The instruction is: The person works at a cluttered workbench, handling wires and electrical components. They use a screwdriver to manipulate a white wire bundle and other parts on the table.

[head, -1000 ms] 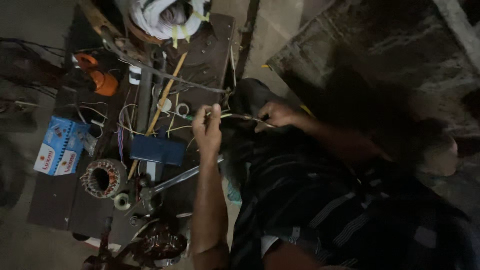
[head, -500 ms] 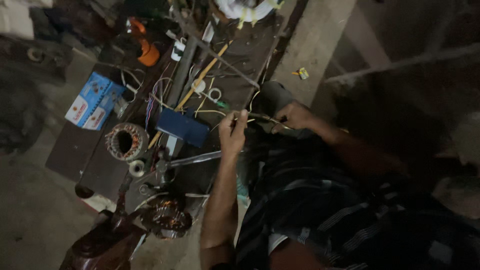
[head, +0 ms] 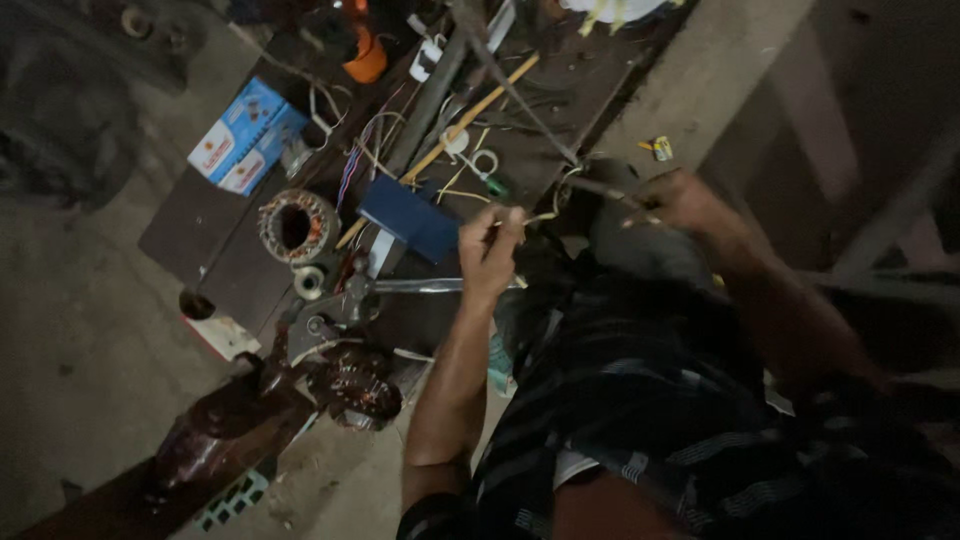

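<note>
My left hand [head: 490, 255] is closed on a thin pale wire [head: 545, 216] above the near edge of a dark workbench [head: 215, 230]. My right hand [head: 680, 200] grips a slim dark tool [head: 598, 187] whose tip meets the same wire. The wire runs between both hands. A dark rounded object [head: 640, 245] sits under my right hand, mostly hidden. A blue flat box [head: 410, 218] lies just left of my left hand.
On the bench lie a copper-wound motor stator [head: 296, 226], a blue and white carton [head: 245, 135], an orange object [head: 366, 62], a yellow stick [head: 470, 115], loose wires and a metal wrench [head: 420, 286]. A brown motor part [head: 350, 385] sits at the near end.
The view has swung, so the bench now sits higher and more tilted. Both hands have stayed together on the wire and moved right in the picture.
</note>
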